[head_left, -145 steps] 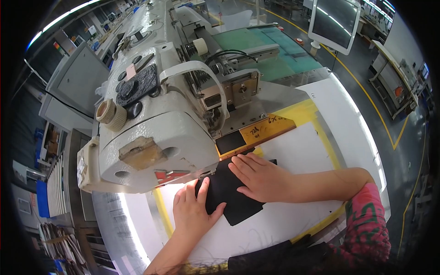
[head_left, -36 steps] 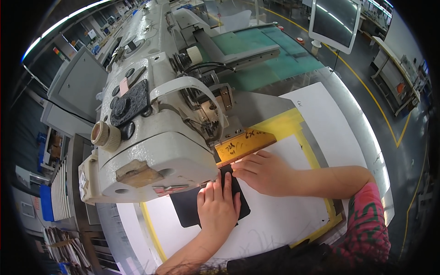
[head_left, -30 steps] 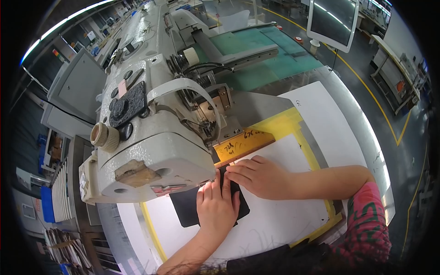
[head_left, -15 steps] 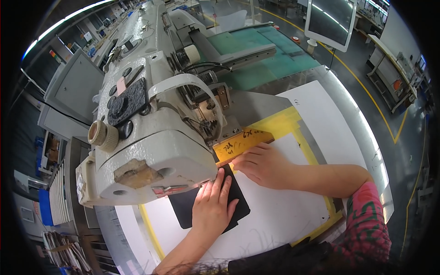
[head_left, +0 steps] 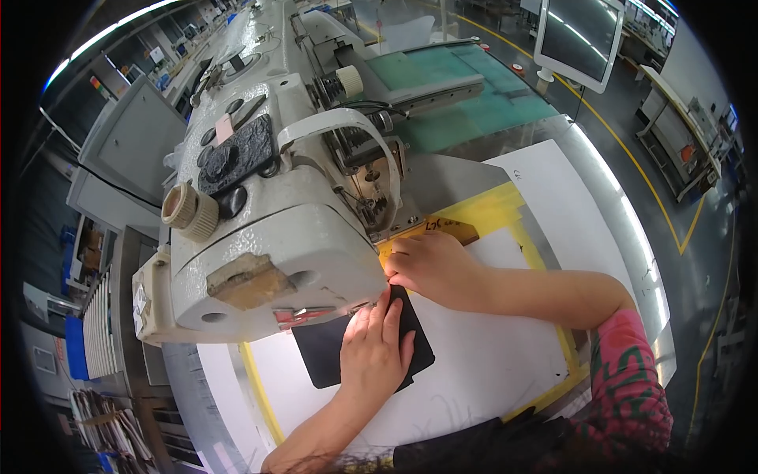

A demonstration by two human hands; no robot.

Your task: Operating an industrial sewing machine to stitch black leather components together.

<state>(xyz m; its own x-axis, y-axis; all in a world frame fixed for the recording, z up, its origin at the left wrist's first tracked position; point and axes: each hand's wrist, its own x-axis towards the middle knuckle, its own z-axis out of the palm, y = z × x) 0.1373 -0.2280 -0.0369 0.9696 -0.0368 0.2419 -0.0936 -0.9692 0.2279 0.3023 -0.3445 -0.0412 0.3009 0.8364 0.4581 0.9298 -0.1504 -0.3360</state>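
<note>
My left hand (head_left: 371,351) lies with fingers stretched out on a black flat piece (head_left: 317,359), its fingertips beside the underside of the white sewing machine head (head_left: 245,229). My right hand (head_left: 430,268) is bent with curled, closed fingers at the orange guide plate (head_left: 462,233), just right of my left fingertips; what they grip, if anything, is hidden. The black piece rests on a white sheet (head_left: 497,371) edged with yellow tape (head_left: 513,205). The machine's needle area is mostly hidden.
Behind the guide, a green translucent panel (head_left: 482,110) extends to the back right, near a monitor (head_left: 576,35) on a stand. Papers (head_left: 95,419) are stacked at lower left. A side workbench (head_left: 663,126) stands beyond a yellow floor line at the right.
Since 4.8 seconds ago, the black piece and my left hand have shifted. In the last second, my right hand moved upward onto the orange plate and its fingers curled more.
</note>
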